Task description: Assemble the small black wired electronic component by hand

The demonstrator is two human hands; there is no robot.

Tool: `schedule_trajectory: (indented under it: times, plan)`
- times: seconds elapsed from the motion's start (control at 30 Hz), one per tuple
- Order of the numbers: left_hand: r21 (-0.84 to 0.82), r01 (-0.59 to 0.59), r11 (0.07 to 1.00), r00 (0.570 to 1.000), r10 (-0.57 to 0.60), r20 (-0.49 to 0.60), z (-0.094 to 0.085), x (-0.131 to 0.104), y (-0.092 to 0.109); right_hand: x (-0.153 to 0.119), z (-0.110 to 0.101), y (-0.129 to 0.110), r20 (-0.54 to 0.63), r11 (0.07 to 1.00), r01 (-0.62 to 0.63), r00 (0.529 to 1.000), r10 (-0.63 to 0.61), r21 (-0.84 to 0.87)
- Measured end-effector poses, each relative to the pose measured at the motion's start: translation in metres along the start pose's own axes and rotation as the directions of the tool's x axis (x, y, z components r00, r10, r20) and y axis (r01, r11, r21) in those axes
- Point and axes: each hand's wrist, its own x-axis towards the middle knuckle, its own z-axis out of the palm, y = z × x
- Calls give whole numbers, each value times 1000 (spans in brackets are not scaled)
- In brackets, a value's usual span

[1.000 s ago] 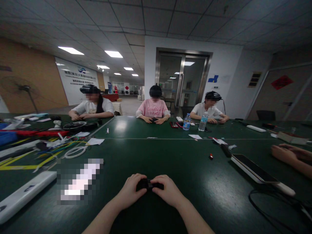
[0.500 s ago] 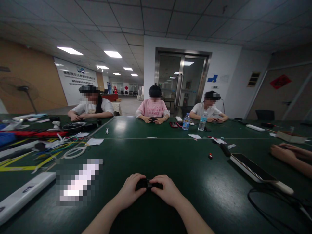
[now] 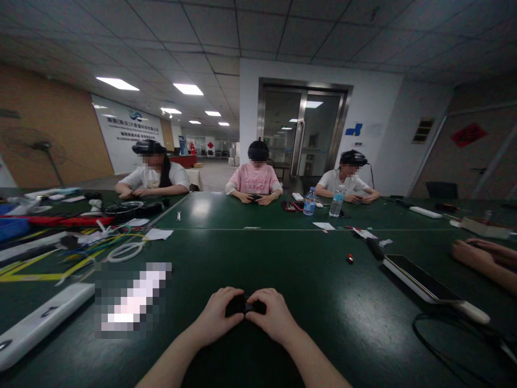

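My left hand [image 3: 216,318] and my right hand [image 3: 272,315] meet low in the middle of the view, over the dark green table [image 3: 307,280]. Between their fingertips they pinch a small black object [image 3: 244,306], most of it hidden by the fingers. Both wrists rest near the table's front edge.
A phone [image 3: 418,277] on a white strip lies to the right, a small red item [image 3: 349,259] beyond it. Coloured wires and a white cable coil [image 3: 123,251] lie left, a white power strip [image 3: 38,323] nearer. Three people sit opposite; another person's hands [image 3: 482,258] rest at the right. Two water bottles [image 3: 310,201] stand far.
My hands stay together on the black object; the fingers shift only slightly and the view wobbles a little.
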Motion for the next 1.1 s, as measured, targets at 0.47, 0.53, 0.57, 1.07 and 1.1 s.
schedule_trajectory:
  times: [0.47,0.53,0.57,1.07,1.1]
  plan:
    - [-56,-5,998,1000,6,14,-2,-1,0,2,5,11,-66,989,27,998,-17,145]
    - [-64,-6,998,1000,7,20,-2,-1,2,2,5,12,-96,979,22,995,-3,202]
    - [-65,-2,998,1000,4,23,-3,-2,3,2,5,13,-106,973,14,994,11,229]
    - [-47,32,998,999,-30,32,-1,0,-1,3,-15,18,-223,906,47,973,53,420]
    - [-44,30,999,999,-28,33,-1,0,0,4,-16,20,-239,901,62,970,48,430]
